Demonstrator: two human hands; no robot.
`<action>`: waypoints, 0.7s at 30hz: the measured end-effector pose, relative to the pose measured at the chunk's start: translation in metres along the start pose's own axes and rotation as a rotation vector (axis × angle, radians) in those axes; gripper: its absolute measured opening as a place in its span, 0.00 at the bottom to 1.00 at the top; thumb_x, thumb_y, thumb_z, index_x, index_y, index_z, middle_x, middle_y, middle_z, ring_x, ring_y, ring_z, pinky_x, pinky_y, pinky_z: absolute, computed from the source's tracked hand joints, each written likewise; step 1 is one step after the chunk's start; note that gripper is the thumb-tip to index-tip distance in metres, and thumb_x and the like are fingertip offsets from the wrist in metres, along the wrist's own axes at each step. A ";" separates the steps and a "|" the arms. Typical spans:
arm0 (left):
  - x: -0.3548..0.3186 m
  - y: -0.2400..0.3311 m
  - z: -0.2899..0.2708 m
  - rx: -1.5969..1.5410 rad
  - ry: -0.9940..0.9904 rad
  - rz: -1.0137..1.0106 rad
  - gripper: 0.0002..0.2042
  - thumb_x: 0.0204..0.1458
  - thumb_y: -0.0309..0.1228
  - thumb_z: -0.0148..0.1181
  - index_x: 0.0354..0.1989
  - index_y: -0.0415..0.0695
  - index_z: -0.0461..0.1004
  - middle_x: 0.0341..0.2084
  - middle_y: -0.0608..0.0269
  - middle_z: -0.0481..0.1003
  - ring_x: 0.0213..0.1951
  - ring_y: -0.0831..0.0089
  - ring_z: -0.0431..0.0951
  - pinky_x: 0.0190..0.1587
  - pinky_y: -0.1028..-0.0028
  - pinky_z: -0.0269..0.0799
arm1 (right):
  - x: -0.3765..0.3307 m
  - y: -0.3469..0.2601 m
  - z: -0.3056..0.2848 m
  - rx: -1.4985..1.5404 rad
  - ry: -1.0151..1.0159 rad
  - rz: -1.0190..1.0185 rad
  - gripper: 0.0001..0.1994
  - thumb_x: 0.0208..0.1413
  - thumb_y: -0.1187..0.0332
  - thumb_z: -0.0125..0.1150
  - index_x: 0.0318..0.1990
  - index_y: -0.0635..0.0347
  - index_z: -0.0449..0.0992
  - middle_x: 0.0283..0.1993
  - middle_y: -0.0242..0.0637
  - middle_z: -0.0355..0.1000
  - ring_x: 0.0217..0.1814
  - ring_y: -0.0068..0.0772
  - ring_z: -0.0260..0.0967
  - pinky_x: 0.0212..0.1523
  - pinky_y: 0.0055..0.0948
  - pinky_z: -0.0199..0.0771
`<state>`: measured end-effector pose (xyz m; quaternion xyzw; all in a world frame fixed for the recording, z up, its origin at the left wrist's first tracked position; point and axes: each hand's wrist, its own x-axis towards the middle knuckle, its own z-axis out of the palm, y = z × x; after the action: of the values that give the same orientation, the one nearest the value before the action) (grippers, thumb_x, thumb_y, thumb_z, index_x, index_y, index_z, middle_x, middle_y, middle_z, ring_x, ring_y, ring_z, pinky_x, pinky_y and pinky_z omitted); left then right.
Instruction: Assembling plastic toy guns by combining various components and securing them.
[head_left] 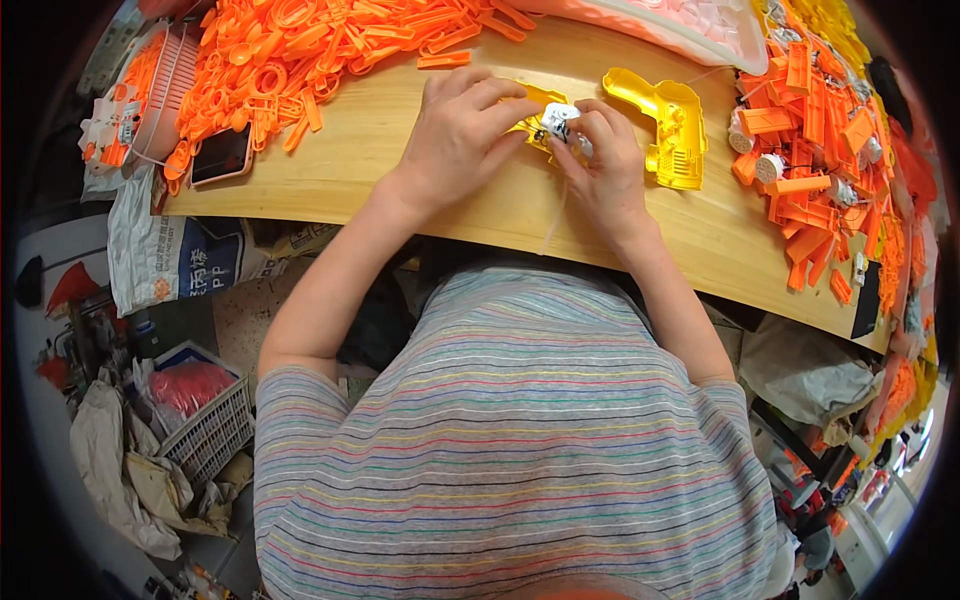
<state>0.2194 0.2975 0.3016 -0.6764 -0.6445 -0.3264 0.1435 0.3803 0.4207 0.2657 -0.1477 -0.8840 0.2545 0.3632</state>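
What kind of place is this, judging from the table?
Probably a small toy assembly workshop: heaps of orange plastic parts on a wooden workbench, a yellow toy-gun shell half, and both hands fitting a small white part.

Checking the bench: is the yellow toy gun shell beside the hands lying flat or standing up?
Lying flat: the yellow shell rests on its side on the wooden table, hollow inside facing up.

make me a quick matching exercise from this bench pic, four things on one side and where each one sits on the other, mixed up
Things:
1. phone
2. yellow gun-shaped shell
3. small white part
4. white basket

Places:
A. pinched between both hands
B. far left edge of the bench, holding orange pieces
C. lying alone just right of the right hand
D. flat beside the orange pile, left of the left hand

Pairs: 1-D, 2-C, 3-A, 4-B
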 end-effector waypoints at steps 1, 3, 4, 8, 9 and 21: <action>-0.001 -0.006 0.003 -0.071 -0.049 0.000 0.07 0.45 0.28 0.65 0.33 0.48 0.78 0.31 0.66 0.76 0.42 0.63 0.73 0.52 0.60 0.59 | 0.001 0.000 0.000 -0.001 0.000 -0.005 0.14 0.44 0.75 0.71 0.36 0.63 0.71 0.46 0.47 0.73 0.46 0.49 0.71 0.46 0.39 0.72; 0.001 -0.013 0.001 -0.078 -0.154 0.009 0.07 0.45 0.28 0.66 0.34 0.47 0.78 0.31 0.65 0.76 0.42 0.64 0.73 0.53 0.61 0.59 | 0.000 0.001 0.000 -0.005 0.006 -0.003 0.14 0.44 0.75 0.71 0.36 0.63 0.71 0.46 0.47 0.73 0.46 0.49 0.71 0.45 0.39 0.72; 0.003 -0.014 0.001 -0.083 -0.258 0.014 0.08 0.45 0.28 0.67 0.34 0.47 0.78 0.31 0.64 0.76 0.42 0.65 0.74 0.53 0.62 0.60 | -0.001 0.002 0.001 -0.002 0.008 -0.010 0.14 0.44 0.75 0.71 0.36 0.63 0.70 0.46 0.47 0.73 0.46 0.49 0.71 0.45 0.39 0.72; 0.014 -0.009 0.005 -0.161 -0.263 -0.108 0.04 0.47 0.28 0.65 0.31 0.43 0.78 0.26 0.62 0.76 0.37 0.65 0.76 0.47 0.63 0.66 | -0.002 0.003 0.003 -0.007 0.040 -0.037 0.15 0.43 0.76 0.71 0.37 0.62 0.70 0.45 0.48 0.73 0.45 0.49 0.71 0.44 0.39 0.73; 0.018 -0.009 0.009 -0.209 -0.286 -0.212 0.04 0.47 0.28 0.62 0.30 0.42 0.78 0.27 0.59 0.77 0.36 0.61 0.77 0.44 0.62 0.67 | -0.001 0.003 0.003 -0.006 0.039 -0.037 0.15 0.43 0.76 0.71 0.37 0.62 0.70 0.45 0.48 0.73 0.45 0.49 0.71 0.44 0.39 0.73; 0.029 -0.008 0.017 -0.236 -0.446 -0.518 0.08 0.46 0.29 0.63 0.30 0.36 0.79 0.24 0.50 0.79 0.27 0.60 0.81 0.35 0.66 0.76 | -0.003 0.007 0.005 0.016 0.081 -0.070 0.15 0.43 0.77 0.71 0.37 0.63 0.71 0.44 0.49 0.75 0.41 0.46 0.74 0.41 0.37 0.75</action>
<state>0.2142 0.3311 0.3051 -0.5571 -0.7678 -0.2685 -0.1674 0.3791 0.4232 0.2573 -0.1240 -0.8711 0.2427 0.4085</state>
